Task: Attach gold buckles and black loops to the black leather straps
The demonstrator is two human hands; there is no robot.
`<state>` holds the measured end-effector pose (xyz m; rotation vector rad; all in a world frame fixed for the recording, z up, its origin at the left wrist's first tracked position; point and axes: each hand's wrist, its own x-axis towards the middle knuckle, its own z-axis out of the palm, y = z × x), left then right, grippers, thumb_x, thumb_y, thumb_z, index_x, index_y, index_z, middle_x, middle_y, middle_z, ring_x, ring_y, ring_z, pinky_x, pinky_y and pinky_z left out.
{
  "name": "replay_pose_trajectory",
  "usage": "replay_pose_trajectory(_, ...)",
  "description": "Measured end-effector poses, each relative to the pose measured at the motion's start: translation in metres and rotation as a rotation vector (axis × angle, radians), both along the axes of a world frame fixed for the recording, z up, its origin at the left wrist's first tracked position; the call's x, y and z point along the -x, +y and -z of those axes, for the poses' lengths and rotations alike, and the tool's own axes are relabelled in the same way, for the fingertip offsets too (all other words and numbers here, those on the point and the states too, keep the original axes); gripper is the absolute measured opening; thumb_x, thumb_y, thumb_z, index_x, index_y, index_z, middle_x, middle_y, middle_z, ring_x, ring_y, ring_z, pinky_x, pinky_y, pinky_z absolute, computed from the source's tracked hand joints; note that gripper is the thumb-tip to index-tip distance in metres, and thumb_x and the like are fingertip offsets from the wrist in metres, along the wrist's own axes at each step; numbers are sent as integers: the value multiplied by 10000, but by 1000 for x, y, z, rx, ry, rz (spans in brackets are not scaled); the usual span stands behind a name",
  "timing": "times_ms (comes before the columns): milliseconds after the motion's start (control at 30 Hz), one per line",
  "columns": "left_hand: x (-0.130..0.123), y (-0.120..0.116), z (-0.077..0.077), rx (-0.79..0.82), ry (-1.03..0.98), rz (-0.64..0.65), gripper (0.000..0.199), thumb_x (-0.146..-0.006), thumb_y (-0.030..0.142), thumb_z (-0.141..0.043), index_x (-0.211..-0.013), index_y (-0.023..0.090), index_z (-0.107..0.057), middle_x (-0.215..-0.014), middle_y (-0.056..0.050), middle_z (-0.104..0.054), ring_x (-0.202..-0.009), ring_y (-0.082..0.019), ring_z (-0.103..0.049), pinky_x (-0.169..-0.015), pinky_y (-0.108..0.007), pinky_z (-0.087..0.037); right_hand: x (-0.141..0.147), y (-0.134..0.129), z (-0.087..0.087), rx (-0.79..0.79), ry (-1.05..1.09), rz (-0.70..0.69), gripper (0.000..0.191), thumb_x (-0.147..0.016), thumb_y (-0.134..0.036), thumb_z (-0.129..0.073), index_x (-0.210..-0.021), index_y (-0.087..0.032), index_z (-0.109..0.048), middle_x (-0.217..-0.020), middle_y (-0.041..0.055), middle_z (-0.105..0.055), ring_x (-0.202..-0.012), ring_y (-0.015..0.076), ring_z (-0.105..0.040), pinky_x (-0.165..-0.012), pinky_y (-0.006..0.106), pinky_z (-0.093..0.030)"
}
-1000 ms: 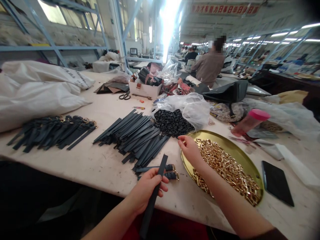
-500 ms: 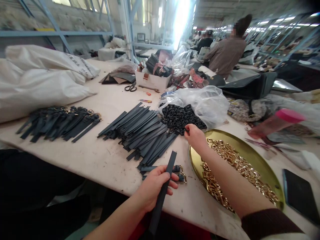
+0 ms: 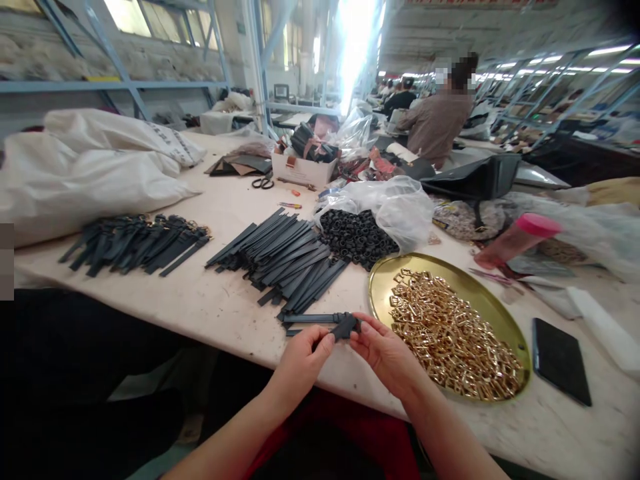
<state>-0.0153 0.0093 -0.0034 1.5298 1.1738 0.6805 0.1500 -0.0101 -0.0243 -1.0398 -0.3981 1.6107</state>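
Note:
My left hand (image 3: pixel 304 359) is closed on a dark leather strap (image 3: pixel 344 328), pinched between thumb and fingers above the table's front edge. At the strap's far end, the fingers of my right hand (image 3: pixel 381 348) pinch a small black leather loop, mostly hidden by the fingertips. Just behind both hands lie finished-looking straps (image 3: pixel 313 319) with loops on them. A heap of loose straps (image 3: pixel 285 257) spreads beyond these. Black leather loops (image 3: pixel 357 237) spill from a clear plastic bag (image 3: pixel 403 210). Gold buckles (image 3: pixel 450 333) fill much of a round gold tray (image 3: pixel 500 303) right of my right hand.
Buckled straps (image 3: pixel 135 243) lie at left beside white sacks (image 3: pixel 100 163). Scissors (image 3: pixel 263 183), a cutter knife (image 3: pixel 290 205) and a white box (image 3: pixel 303 170) stand farther back. A phone (image 3: pixel 561 360) and pink-lidded jar (image 3: pixel 517 240) are at right. A person (image 3: pixel 437 123) works beyond.
My right hand has come from the loop pile to the strap end in my left hand, bringing a loop. The strap now points right, less upright. The view has turned slightly right.

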Motion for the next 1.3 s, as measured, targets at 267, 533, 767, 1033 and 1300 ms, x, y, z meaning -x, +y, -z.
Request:
replay_pose_trajectory(267, 4, -15, -14, -83, 146, 267, 268, -848, 298, -357, -715, 177, -556, -571, 33, -514, -577, -123, -469, -558, -216, -310, 9, -21, -3, -201, -341, -84, 229, -653, -307, -705, -827, -175, -633, -630, -31, -590, -597, 84, -522, -626, 229, -430)
replay_pose_trajectory(533, 5, -14, -23, 36, 252, 450, 252, -832, 287, -344, -768, 158, -552, -573, 25, -514, -510, -117, -480, -517, -223, -339, 9, -30, -3, -254, -476, -249, 232, -645, -333, -683, -787, -165, -610, -671, -12, -583, -602, 104, -499, -608, 264, -405)
replay_pose_trajectory(767, 10, -17, -7, 320, -13, 403, 452, -859, 368, -331, -1269, 179, -321, -520, 78, -376, -420, -92, -340, -427, -201, -274, 16, -27, 17, -257, -464, -145, 410, -656, -267, -662, -1025, -220, -489, -678, -44, -526, -554, 98, -489, -534, 241, -392)
replay_pose_trajectory(1033, 0, 4, 8, 145, -33, 155, 333, -769, 420, -474, -952, 166, -589, -610, 18, -497, -562, -128, -426, -515, -222, -318, -51, 18, 1, -251, -1659, -212, 241, -847, -339, -428, -921, -175, -588, -871, 75, -619, -795, 191, -569, -710, 317, -402)
replay_pose_trajectory(1300, -20, 3, 10, 262, -126, 29, 190, -735, 351, -411, -776, 181, -485, -429, 101, -315, -382, -77, -256, -416, -199, -220, -98, 81, 2, 64, -2203, -354, 186, -743, -141, -471, -722, -71, -642, -790, 195, -656, -786, 270, -602, -699, 353, -364)
